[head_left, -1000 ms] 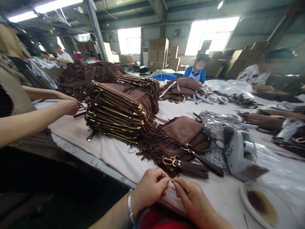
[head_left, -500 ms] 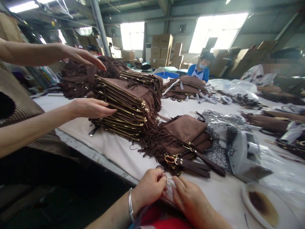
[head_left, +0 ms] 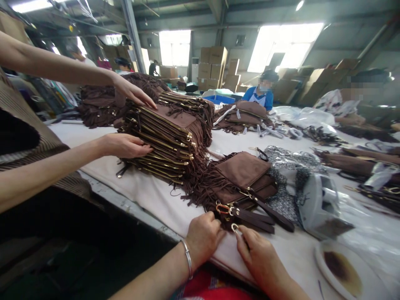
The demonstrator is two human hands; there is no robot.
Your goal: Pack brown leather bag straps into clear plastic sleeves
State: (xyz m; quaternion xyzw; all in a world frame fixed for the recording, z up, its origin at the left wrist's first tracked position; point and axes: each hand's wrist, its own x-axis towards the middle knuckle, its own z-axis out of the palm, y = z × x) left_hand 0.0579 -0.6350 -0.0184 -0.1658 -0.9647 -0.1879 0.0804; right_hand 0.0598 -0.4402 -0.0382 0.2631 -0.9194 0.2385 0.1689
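A small pale-gold metal ring is pinched between the thumb and fingers of my right hand, just above the table's front edge. Beside it, my left hand, with a silver bangle at the wrist, has its fingers curled close to the lower fringe of the nearest bags; what those fingers hold is hidden. These brown fringed bags lie in a small pile ahead of both hands. Dark brown wrist straps with gold fittings hang off the pile toward me, and an orange-and-gold oval clasp shows at its front.
At left, another person's hands rest on a tall stack of zipped brown bags. A white tape dispenser and a round stained dish stand at right. Clear plastic spreads beyond. Co-workers sit across the table.
My left hand has moved up toward the bag fringe, away from the ring. My right hand has shifted slightly right, keeping the ring. The other person's upper hand has come down onto the stack.
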